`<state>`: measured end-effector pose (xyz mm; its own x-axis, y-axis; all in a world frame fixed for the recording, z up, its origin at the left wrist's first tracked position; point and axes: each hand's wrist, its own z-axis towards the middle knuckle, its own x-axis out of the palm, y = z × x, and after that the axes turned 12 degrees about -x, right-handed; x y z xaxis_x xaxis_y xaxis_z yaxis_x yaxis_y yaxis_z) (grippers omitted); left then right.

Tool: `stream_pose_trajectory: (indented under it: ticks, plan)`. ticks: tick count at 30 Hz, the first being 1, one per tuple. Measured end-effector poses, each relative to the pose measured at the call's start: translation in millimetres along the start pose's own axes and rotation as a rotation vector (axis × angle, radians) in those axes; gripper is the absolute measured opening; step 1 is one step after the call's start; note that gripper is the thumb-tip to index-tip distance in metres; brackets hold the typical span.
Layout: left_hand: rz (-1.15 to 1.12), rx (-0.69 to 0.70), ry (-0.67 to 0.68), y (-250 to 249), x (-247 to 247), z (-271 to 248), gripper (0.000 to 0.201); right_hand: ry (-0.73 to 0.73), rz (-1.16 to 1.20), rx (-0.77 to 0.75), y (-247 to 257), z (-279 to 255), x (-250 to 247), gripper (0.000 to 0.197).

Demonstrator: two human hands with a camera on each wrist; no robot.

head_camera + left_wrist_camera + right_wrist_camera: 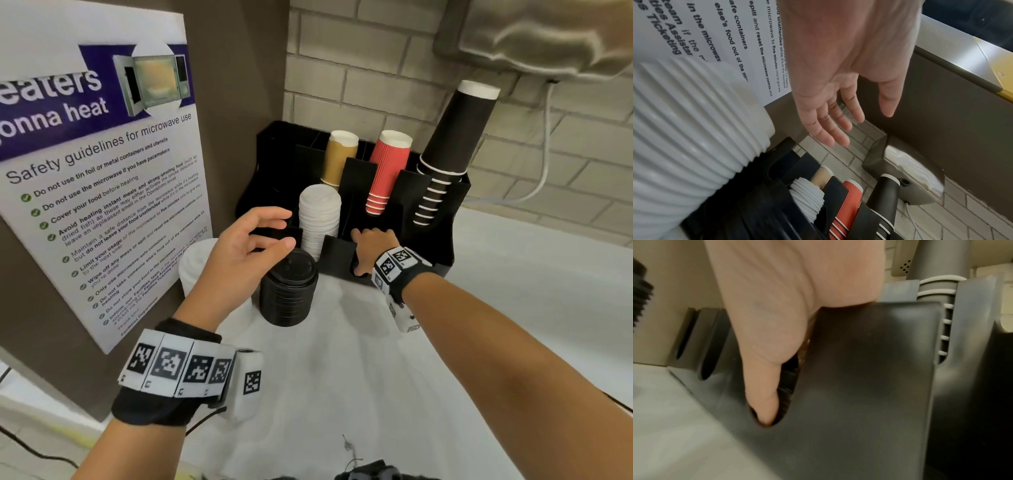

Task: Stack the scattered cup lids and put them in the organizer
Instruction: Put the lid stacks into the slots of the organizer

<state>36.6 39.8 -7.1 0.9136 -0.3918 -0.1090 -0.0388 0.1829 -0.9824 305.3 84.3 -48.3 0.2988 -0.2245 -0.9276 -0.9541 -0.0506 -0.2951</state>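
Left of the organizer (346, 181), the poster (102, 178) reads "Safety guidelines for microwave use". The left hand (246, 246) hovers slack, holding nothing, over the black lids (289, 291) on the counter (513, 308). The right hand (371, 250) pinches lids into a front slot; best to seat them squarely.

A black lid stack (288, 291) stood upright on the counter (479, 308), just before the black organizer (442, 240). A white lid stack (320, 219) leaned in a front slot; another white stack (197, 263) stood left.

Left hand (246, 246) raised, fingers loosely spread, right hand (371, 250) reaching forward, fingers hidden, perhaps curled
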Motion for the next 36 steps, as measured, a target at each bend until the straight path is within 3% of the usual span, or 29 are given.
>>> stream_pose_trajectory:
  ticks: [3,6,8,9,11,13,14,15,19,23,30,36]
  plan:
    - [0.0,0.003,-0.014,1,-1,0,0.031,0.099,0.101,-0.024,-1,-2,-8,0.065]
    - [0.008,0.019,-0.032,1,-3,0,0.032,0.186,0.171,-0.037,1,-9,-18,0.039]
    - [0.0,0.016,-0.043,-1,-5,-1,0.031,0.175,0.191,0.009,1,-15,-24,0.029]
    - [-0.006,0.012,-0.051,-1,-6,-1,0.03,0.083,0.213,0.041,0,-18,-28,0.027]
    - [-0.015,0.006,-0.072,-2,-9,-1,0.027,-0.301,0.394,0.09,-2,-23,-37,0.029]
    - [-0.027,0.01,-0.088,-1,-12,-1,0.026,-0.716,0.66,-0.007,9,-32,-45,0.023]
    - [-0.033,0.015,-0.094,-1,-12,-1,0.026,-0.776,0.783,-0.096,19,-37,-50,0.021]
    - [-0.039,0.02,-0.099,0,-13,-1,0.027,-0.737,0.858,-0.188,30,-41,-53,0.026]
    - [-0.074,0.04,-0.106,2,-12,-1,0.026,-0.28,0.846,-0.401,73,-46,-52,0.081]
    - [-0.081,0.065,-0.092,5,-13,-2,0.026,-0.167,0.77,-0.362,92,-41,-40,0.098]
    - [-0.092,0.05,-0.086,7,-16,-6,0.025,-0.187,0.757,-0.331,99,-36,-35,0.087]
    - [-0.066,0.044,-0.13,5,-12,-7,0.03,-0.444,0.952,-0.315,79,-48,-43,0.076]
